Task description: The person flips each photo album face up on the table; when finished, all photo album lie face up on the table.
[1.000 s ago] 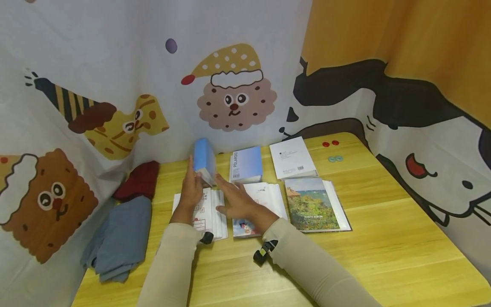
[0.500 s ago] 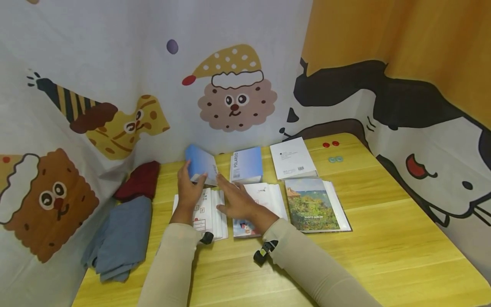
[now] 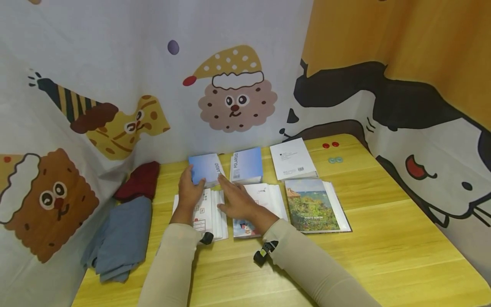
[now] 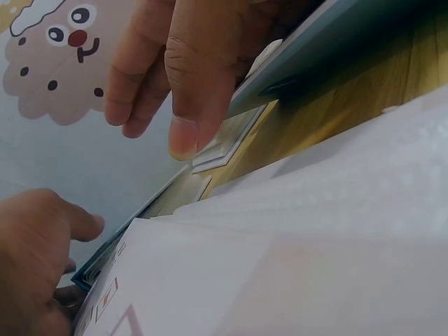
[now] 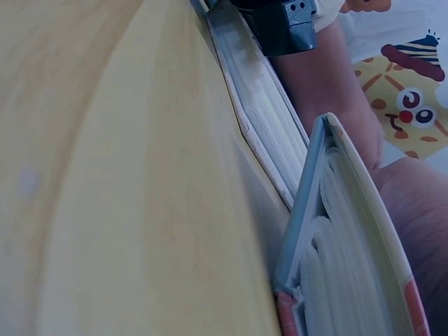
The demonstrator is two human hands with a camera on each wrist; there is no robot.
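Note:
A blue photo album (image 3: 203,165) printed POLAROID lies at the back left of the table. My left hand (image 3: 189,192) holds its near left corner, fingers along the left side and thumb by the front edge. In the left wrist view, the left hand (image 4: 35,259) is around the album's dark edge. My right hand (image 3: 243,200) has its fingers extended toward the near right corner; its fingertips are close to the album, and contact is unclear. Beneath the hands lie a white album (image 3: 207,215) with red boxes and another white album (image 3: 264,192), partly covered.
A second blue album (image 3: 247,164), a white album (image 3: 293,157) and a landscape-covered album (image 3: 312,204) lie to the right. Red buttons (image 3: 330,145) and pale green buttons (image 3: 335,160) sit at the far right. Grey cloth (image 3: 124,234) and dark red cloth (image 3: 140,181) lie left.
The blue album has tipped down from standing on edge to lying with its cover up. My left hand has followed it slightly leftward, while the right hand has hardly moved.

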